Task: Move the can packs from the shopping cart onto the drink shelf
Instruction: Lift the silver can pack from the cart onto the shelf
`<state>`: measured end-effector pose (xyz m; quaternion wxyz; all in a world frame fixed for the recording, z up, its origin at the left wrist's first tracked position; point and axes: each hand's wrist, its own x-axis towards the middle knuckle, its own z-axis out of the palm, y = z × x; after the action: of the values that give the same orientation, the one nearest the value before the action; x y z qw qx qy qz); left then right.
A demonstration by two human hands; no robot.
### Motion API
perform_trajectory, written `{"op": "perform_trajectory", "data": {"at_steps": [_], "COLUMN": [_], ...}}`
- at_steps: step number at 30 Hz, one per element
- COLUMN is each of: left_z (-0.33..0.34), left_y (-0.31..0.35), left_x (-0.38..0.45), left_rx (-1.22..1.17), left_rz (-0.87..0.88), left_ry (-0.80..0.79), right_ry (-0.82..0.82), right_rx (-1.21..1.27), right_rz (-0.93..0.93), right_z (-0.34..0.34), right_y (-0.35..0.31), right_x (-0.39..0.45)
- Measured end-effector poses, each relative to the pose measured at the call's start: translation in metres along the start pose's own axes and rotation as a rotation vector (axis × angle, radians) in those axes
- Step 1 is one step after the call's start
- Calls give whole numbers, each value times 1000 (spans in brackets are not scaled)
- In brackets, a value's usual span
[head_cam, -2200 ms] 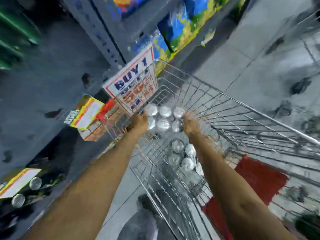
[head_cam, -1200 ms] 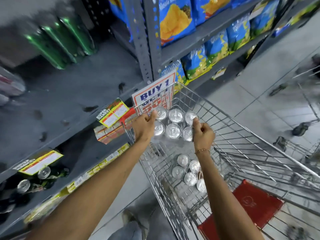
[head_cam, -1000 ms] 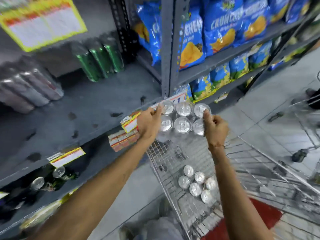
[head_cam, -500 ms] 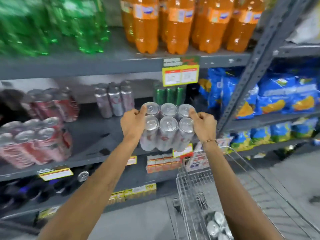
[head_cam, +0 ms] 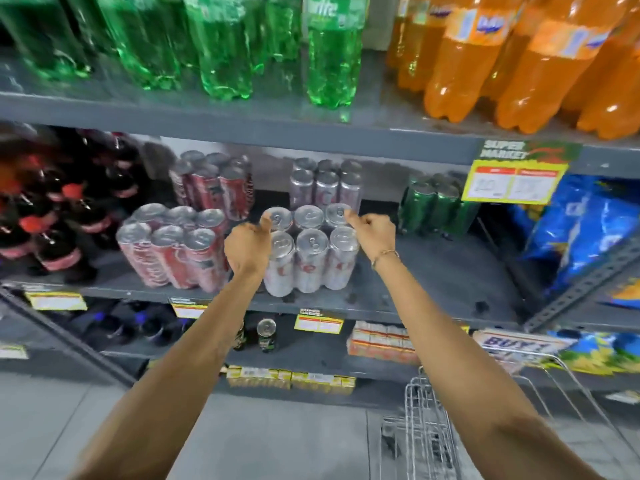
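grey drink shelf (head_cam: 433,282) is now bearing the silver can pack (head_cam: 311,251), left hand (head_cam: 247,249) and right hand (head_cam: 374,233) gripping its sides beside the red can pack (head_cam: 176,251); whether the shopping cart (head_cam: 426,427) is holding more is hidden.

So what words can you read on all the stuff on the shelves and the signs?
"SUPER MARKET": top of the yellow and green price sign hanging from the upper shelf edge; its prices are too blurred to read.
"BUY 1": white promo sign by the wire shopping cart; the lines below are blurred.
Green plastic bottle: white label lettering, too blurred to be sure.
Orange soda bottles, silver can pack and small yellow shelf tags: unreadable.
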<state>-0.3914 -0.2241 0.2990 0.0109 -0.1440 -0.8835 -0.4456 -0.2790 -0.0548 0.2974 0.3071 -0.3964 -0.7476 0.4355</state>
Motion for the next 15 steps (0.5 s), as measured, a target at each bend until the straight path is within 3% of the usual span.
{"op": "perform_trajectory", "data": {"at_steps": [15], "left_z": [16], "left_y": [-12], "left_x": [24], "left_rx": [43], "left_rz": [-65], "left_ry": [-52], "right_ry": [0], "right_rx": [-43], "right_rz": [60], "right_z": [23], "right_y": [13], "right_x": [21]}}
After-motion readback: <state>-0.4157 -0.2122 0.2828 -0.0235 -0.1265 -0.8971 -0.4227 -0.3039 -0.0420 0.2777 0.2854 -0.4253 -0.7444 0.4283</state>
